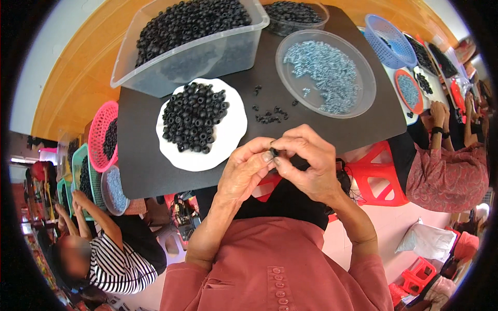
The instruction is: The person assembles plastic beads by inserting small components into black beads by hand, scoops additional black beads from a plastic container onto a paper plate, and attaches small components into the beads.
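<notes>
My left fingers and right fingers meet, nearly closed, pinching one small black bead between them, near the white, wavy-rimmed plate on the dark, flat surface.

My dark table has rounded corners. At its far left corner I have a deep clear bin heaped with black beads. Just in front, toward the near edge, sits my white wavy-rimmed plate with more of them piled on it. Along the far edge, right of the bin, stands a clear round tub of dark pieces. Nearer the right edge lies a shallow round tray of light-blue pieces. Between plate and tray, loose dark bits lie scattered.
</notes>
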`<state>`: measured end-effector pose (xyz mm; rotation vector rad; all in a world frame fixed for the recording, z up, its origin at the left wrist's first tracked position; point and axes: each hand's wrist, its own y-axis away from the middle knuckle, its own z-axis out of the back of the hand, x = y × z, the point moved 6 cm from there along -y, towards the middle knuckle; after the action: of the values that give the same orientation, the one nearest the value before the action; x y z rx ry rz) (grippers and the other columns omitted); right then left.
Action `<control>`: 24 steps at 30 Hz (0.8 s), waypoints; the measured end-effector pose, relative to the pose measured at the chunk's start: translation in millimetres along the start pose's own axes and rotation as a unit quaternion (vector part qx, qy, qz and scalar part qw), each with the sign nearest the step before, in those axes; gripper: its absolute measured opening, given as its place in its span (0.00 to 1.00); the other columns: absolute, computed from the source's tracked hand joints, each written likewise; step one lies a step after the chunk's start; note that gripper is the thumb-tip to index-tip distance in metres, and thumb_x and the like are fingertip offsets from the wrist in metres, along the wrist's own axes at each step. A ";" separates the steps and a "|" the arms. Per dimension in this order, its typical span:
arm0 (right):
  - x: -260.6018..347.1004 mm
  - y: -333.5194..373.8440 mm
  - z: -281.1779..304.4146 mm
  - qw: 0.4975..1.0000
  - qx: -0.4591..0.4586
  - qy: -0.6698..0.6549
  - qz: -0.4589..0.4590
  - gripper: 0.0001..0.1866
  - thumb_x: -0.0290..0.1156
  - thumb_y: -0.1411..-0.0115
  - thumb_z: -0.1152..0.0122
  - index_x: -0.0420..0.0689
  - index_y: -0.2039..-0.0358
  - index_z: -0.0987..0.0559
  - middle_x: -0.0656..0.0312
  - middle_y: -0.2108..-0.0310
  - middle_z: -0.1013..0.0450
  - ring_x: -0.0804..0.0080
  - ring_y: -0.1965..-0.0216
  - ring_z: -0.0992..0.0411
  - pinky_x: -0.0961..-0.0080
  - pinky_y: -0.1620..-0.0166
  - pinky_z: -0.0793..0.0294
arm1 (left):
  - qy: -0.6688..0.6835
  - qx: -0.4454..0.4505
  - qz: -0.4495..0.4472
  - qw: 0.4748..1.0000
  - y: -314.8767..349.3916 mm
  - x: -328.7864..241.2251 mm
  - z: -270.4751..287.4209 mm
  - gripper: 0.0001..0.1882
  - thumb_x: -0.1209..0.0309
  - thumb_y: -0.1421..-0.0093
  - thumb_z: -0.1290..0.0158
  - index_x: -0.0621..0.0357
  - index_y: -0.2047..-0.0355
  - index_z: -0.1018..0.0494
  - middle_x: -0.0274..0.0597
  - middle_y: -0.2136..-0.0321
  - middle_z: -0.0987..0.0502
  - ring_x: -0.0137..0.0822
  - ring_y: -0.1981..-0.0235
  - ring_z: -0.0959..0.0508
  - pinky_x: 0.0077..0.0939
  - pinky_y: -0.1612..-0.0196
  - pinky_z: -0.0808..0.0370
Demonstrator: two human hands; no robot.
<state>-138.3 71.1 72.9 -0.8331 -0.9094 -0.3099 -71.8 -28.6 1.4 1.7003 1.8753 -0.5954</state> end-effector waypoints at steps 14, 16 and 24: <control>-58.7 -78.5 63.0 0.963 0.072 0.256 0.034 0.07 0.19 0.51 0.45 0.40 0.69 0.23 0.56 0.74 0.27 0.63 0.75 0.28 0.71 0.68 0.29 | -0.008 -0.012 -0.030 0.999 0.9 -3.1 -1.3 0.09 0.73 0.38 0.54 0.67 0.61 0.31 0.44 0.78 0.25 0.39 0.63 0.27 0.29 0.56 0.32; -81.3 -83.0 57.6 0.948 0.117 0.286 0.069 0.08 0.19 0.51 0.44 0.40 0.69 0.23 0.56 0.74 0.27 0.62 0.75 0.28 0.70 0.68 0.29 | -0.009 -0.009 -0.029 0.999 -0.4 -1.7 -0.1 0.08 0.74 0.38 0.55 0.66 0.62 0.31 0.44 0.77 0.25 0.39 0.63 0.27 0.28 0.56 0.32; -75.3 -101.6 69.9 0.961 0.069 0.266 -0.040 0.05 0.25 0.53 0.42 0.40 0.73 0.23 0.53 0.79 0.27 0.51 0.74 0.28 0.61 0.69 0.30 | 0.002 -0.018 -0.022 1.000 2.6 -2.1 0.9 0.08 0.74 0.38 0.55 0.66 0.62 0.31 0.44 0.77 0.25 0.39 0.62 0.27 0.28 0.56 0.30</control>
<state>-280.5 49.5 87.6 -0.5427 -0.4533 -0.5073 -69.0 -30.5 2.2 1.6429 1.9186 -0.5727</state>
